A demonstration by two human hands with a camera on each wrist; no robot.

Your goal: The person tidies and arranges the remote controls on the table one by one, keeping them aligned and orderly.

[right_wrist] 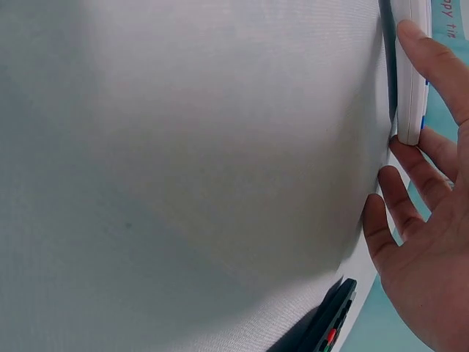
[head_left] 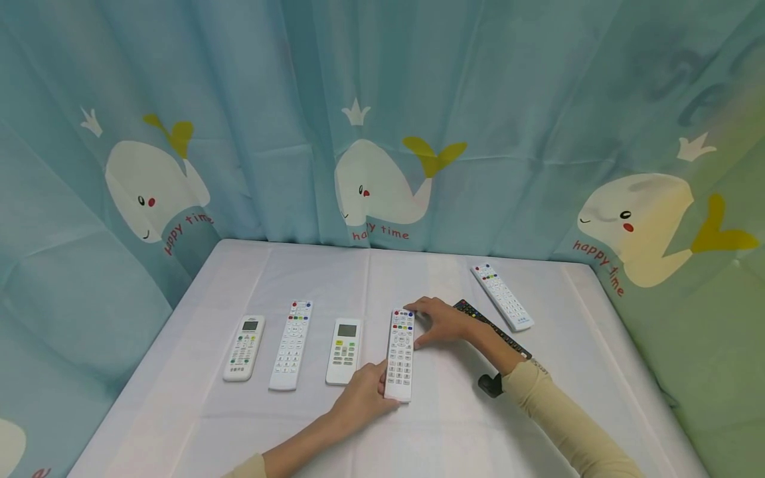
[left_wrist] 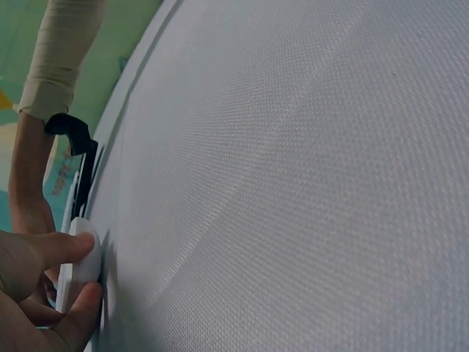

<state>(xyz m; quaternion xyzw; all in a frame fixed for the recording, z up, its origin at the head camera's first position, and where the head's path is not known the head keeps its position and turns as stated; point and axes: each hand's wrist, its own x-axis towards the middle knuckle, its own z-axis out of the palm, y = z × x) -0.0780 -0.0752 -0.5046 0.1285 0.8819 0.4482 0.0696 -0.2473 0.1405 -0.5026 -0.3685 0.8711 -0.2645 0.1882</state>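
Note:
A white remote control (head_left: 399, 358) with rows of buttons lies in the middle of the table in the head view. My left hand (head_left: 362, 397) grips its near end; the left wrist view shows the thumb and a fingertip on either side of that white end (left_wrist: 86, 265). At the far end, my right hand (head_left: 443, 321) touches the same remote. In the right wrist view, the right thumb (right_wrist: 432, 62) lies along its side edge, one finger meets its end, and the other fingers are spread out. A white remote with a screen (head_left: 344, 352) lies left of it.
Further left are a long white remote (head_left: 291, 345) and a small white remote with a screen (head_left: 244, 348). A black remote (head_left: 487, 323) lies partly under the right forearm, near another white remote (head_left: 502, 297). A whale-patterned curtain (head_left: 382, 86) stands behind the table (head_left: 454, 431).

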